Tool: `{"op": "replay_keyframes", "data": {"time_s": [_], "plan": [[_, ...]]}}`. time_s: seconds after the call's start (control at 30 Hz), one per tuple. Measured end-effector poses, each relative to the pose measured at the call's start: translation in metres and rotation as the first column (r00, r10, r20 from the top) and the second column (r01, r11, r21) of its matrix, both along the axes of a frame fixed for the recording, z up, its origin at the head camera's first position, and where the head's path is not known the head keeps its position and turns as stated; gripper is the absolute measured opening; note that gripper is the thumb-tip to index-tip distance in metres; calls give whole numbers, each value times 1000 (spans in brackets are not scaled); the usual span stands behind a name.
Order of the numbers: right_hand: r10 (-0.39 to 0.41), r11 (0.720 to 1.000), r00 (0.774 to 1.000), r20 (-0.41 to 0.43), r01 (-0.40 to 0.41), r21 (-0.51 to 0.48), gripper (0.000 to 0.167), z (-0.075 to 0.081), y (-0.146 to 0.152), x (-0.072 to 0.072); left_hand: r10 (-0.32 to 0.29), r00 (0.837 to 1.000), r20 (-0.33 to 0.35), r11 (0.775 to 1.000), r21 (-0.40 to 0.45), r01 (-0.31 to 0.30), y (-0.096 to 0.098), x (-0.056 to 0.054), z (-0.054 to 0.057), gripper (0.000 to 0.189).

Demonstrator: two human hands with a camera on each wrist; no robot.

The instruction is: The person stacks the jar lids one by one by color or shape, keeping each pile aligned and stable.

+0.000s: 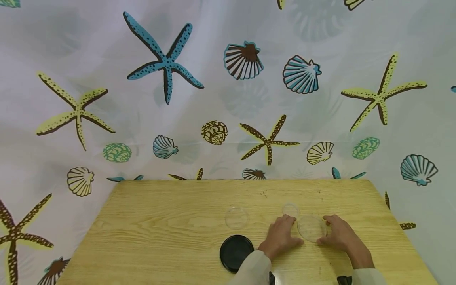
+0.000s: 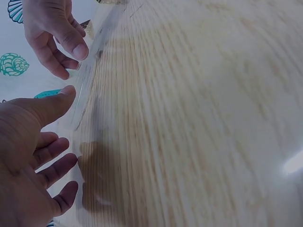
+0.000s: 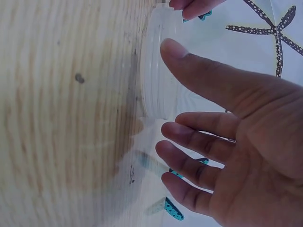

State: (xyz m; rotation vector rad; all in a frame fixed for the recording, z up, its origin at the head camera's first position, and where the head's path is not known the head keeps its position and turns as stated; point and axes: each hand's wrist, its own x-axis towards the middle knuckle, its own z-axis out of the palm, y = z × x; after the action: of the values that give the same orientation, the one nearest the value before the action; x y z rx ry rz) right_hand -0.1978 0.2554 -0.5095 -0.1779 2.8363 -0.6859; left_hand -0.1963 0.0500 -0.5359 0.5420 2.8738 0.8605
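Note:
A clear round lid-like disc (image 1: pixel 312 228) lies on the wooden table between my two hands. My left hand (image 1: pixel 281 238) is at its left side, thumb and fingers spread and relaxed. On the other side my right hand (image 1: pixel 340 237) has its thumb and fingertips right at the rim, with the fingers loosely bent. The right wrist view shows the disc (image 3: pixel 158 61) edge-on, with a ridged, translucent rim beside the thumb. In the left wrist view the disc (image 2: pixel 84 90) is a thin pale strip between both hands.
A smaller clear disc (image 1: pixel 291 210) lies just beyond my left fingertips, and another clear disc (image 1: pixel 236 218) is farther left. A black round lid (image 1: pixel 236 253) sits by my left sleeve. Behind the wooden table (image 1: pixel 160 229) hangs a cloth (image 1: pixel 206 95) printed with shells and starfish.

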Motion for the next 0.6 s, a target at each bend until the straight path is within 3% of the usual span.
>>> {"op": "replay_keyframes", "data": {"time_s": [0.13,0.6], "plan": [[-8,1000,1000,22,8,-7,83,-3,1,1,4,1000,-25,1000,-14,-4,4,1,-2,54],[-17,1000,1000,-5,17,-21,82,-7,2,3,46,999,-14,999,-25,-46,11,0,-1,52]]}}
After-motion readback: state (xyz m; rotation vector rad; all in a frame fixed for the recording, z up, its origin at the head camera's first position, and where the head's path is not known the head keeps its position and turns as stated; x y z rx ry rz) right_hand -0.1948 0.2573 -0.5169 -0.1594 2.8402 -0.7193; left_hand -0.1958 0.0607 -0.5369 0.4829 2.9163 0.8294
